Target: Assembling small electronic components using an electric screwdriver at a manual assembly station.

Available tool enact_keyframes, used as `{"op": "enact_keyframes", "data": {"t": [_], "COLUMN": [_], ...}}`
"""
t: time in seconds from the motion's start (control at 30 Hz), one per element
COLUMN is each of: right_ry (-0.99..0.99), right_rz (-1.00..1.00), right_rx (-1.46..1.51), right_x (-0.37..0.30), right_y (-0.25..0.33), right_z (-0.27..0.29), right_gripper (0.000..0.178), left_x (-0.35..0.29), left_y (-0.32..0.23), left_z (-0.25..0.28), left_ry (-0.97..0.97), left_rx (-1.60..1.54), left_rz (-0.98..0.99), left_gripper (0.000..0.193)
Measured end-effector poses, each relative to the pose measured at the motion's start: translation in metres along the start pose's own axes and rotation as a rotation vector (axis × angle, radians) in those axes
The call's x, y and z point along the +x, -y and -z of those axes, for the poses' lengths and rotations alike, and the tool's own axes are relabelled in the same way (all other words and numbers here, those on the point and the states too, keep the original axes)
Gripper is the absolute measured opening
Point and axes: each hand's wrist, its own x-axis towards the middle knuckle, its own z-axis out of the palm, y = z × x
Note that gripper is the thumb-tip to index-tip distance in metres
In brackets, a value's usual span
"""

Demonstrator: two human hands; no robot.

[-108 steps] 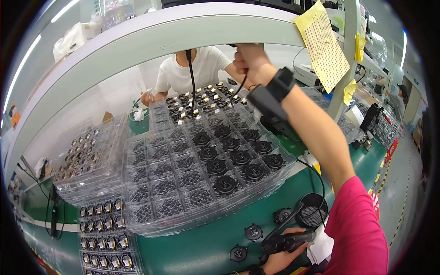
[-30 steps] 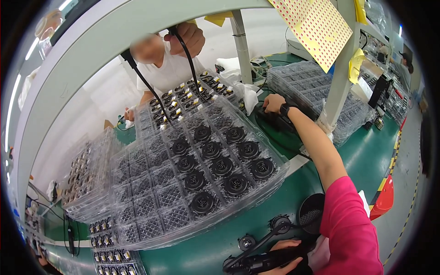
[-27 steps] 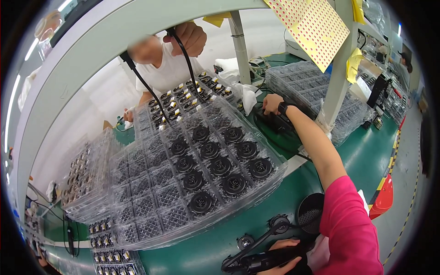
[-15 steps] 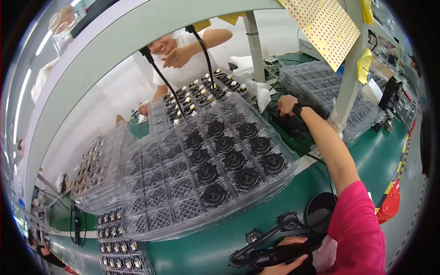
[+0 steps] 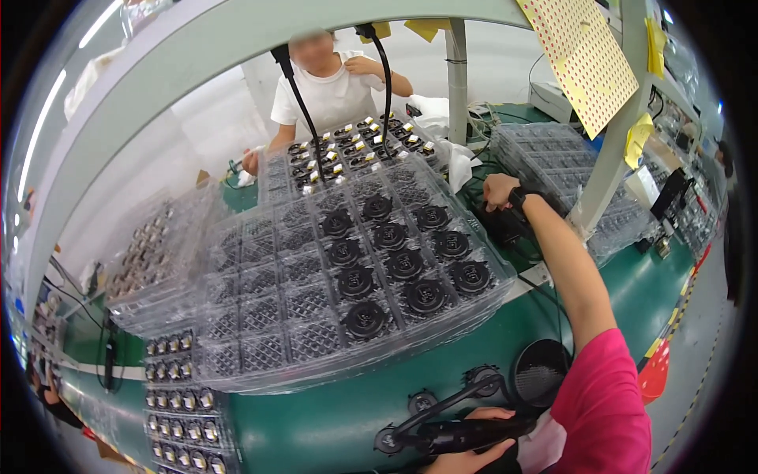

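At the lower edge my left hand (image 5: 474, 457) is closed round a black elongated device (image 5: 466, 433) with a bent tube-like arm. A white cloth (image 5: 546, 442) lies beside it. My right hand (image 5: 499, 192), with a dark watch at the wrist, reaches far forward past the trays. Its fingers curl down by a black boxy object (image 5: 505, 225) among dark cables; what they hold, if anything, is hidden. Between my arms, a round black mesh-faced part (image 5: 541, 371) and a small round black part (image 5: 422, 401) are near the device.
Stacked clear plastic trays (image 5: 260, 347) hold several round black parts (image 5: 426, 296). A co-worker in white (image 5: 328, 95) is behind another tray of parts. More trays (image 5: 545, 154) stand at far right. A grey frame post (image 5: 608, 158) rises beside my right arm; black cables (image 5: 304, 114) hang overhead.
My right hand stays by the black boxy object, its fingers shifting slightly. My left hand keeps hold of the black device. The co-worker's raised hand has lowered towards the chest. The view has shifted slightly.
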Motion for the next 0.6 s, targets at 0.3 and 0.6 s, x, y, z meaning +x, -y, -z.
{"op": "enact_keyframes", "data": {"t": [0.3,0.6], "right_ry": [-0.005,-0.056], "right_rz": [0.034,0.132], "right_rx": [-0.173,-0.194], "right_x": [-0.011,-0.013], "right_y": [0.01,0.01], "right_z": [0.001,-0.027], "right_gripper": [0.025,0.026], "left_x": [0.0,-0.007], "left_y": [0.008,0.002], "left_z": [-0.001,0.004], "left_ry": [-0.001,-0.019], "left_rx": [0.023,-0.01], "left_rz": [-0.011,0.043], "left_gripper": [0.038,0.038]}}
